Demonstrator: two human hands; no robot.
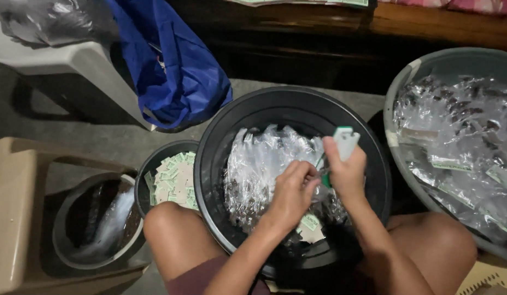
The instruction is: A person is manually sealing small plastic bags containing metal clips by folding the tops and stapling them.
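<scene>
Over the middle of the black basin (pixel 220 131), heaped with clear plastic packets (pixel 261 164), the right hand (pixel 346 172) has its fingers closed around a white-and-green stapler (pixel 343 143) (upright, head uppermost). The left hand (pixel 290 194) pinches a clear packet beside it. Pale green-and-white paper labels (pixel 309 226) lie near the basin's near rim; more labels fill a small black bucket (pixel 155 164) at the left. A grey tub (pixel 401 87) of filled packets stands right.

Black basin (pixel 220 136) of clear packets (pixel 264 164), green-and-white labels (pixel 174 177), white-and-green stapler (pixel 345 141), blue bag (pixel 177 65), grey tub (pixel 406 76).
</scene>
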